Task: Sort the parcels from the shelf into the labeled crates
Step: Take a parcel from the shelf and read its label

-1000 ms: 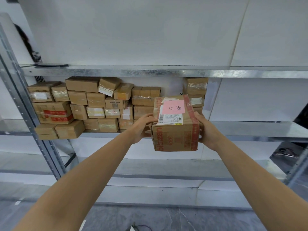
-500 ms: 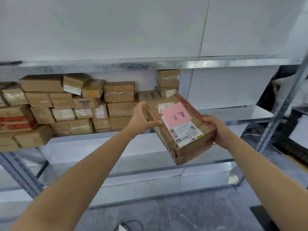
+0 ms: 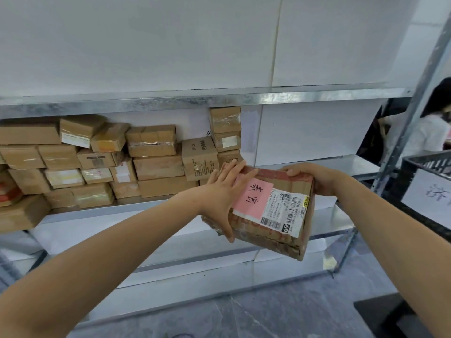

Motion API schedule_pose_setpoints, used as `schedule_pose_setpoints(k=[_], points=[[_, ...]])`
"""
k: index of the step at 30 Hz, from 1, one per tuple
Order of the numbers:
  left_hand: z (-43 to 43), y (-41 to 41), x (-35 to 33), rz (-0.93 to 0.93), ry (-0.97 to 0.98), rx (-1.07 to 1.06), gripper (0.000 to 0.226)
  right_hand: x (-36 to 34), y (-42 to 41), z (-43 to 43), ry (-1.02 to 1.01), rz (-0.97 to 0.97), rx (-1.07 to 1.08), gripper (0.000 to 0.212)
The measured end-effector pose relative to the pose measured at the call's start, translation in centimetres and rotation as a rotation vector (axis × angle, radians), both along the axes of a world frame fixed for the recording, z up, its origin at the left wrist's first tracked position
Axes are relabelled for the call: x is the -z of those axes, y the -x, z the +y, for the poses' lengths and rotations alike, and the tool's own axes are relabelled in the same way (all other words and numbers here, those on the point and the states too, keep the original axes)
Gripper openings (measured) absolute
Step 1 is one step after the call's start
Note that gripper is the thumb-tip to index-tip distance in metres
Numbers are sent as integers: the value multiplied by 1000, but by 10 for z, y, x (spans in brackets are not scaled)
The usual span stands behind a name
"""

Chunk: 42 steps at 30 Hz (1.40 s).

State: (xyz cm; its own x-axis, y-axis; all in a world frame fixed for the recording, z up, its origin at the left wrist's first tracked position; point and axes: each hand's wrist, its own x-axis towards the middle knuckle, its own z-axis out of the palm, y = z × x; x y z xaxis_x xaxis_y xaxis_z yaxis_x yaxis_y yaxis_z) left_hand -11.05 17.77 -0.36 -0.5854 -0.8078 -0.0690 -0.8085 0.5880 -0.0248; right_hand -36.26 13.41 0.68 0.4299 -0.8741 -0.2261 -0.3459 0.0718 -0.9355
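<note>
Parcel (image 3: pixel 271 215) tilted between hands: left hand (image 3: pixel 220 198) flat against side, right hand (image 3: pixel 314 178) curled over far edge. Read pink note (image 3: pixel 252 200) (handwritten), match crate label (image 3: pixel 432 196) before lowering.

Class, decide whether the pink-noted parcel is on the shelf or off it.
Off: the parcel is held tilted before the shelf, right hand gripping its far edge, left hand flat against it.

black crate (image 3: pixel 427 164) runs off the right edge, its white label (image 3: pixel 429 198) cut mid-character. shipping label (image 3: pixel 285 211) on the parcel (image 3: pixel 292 181): print too small to read. left hand (image 3: pixel 219 193) covers the parcel's left corner. stacked parcels (image 3: pixel 156 167) clipped at the left edge, a person (image 3: pixel 433 132) half behind the shelf upright (image 3: pixel 406 128).
</note>
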Motion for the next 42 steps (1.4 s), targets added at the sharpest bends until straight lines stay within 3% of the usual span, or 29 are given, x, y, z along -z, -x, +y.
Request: schedule_pose_setpoints(k=[8, 11, 16, 21, 26, 29, 33, 37, 40, 42], points=[[-6, -6, 3, 87, 118, -6, 135, -10, -13, -6, 67, 53, 23, 64], [-6, -6, 10, 114, 191, -66, 130, -14, -20, -6, 181, 74, 165, 48], [-11, -4, 18, 318, 191, -301, 130, -4, -34, 3, 387, -57, 466, 44], [-15, 10, 18, 541, 183, -516, 129, 24, -57, 24, 538, -50, 581, 88], [-9, 24, 16, 707, 131, -560, 130, 48, -82, 46, 576, -216, 693, 121], [-4, 30, 14, 729, 41, -556, 133, 50, -87, 44, 568, -332, 742, 115], [-7, 25, 8, 726, -64, -526, 126, 43, -74, 41, 630, -338, 760, 102], [-16, 17, 5, 907, -191, -398, 103, 36, -51, 35, 628, -366, 785, 90], [-24, 22, 8, 1021, -278, -313, 104, 35, -35, 30, 632, -388, 835, 81], [-28, 33, 10, 1083, -321, -260, 91, 35, -22, 25, 628, -389, 853, 72]])
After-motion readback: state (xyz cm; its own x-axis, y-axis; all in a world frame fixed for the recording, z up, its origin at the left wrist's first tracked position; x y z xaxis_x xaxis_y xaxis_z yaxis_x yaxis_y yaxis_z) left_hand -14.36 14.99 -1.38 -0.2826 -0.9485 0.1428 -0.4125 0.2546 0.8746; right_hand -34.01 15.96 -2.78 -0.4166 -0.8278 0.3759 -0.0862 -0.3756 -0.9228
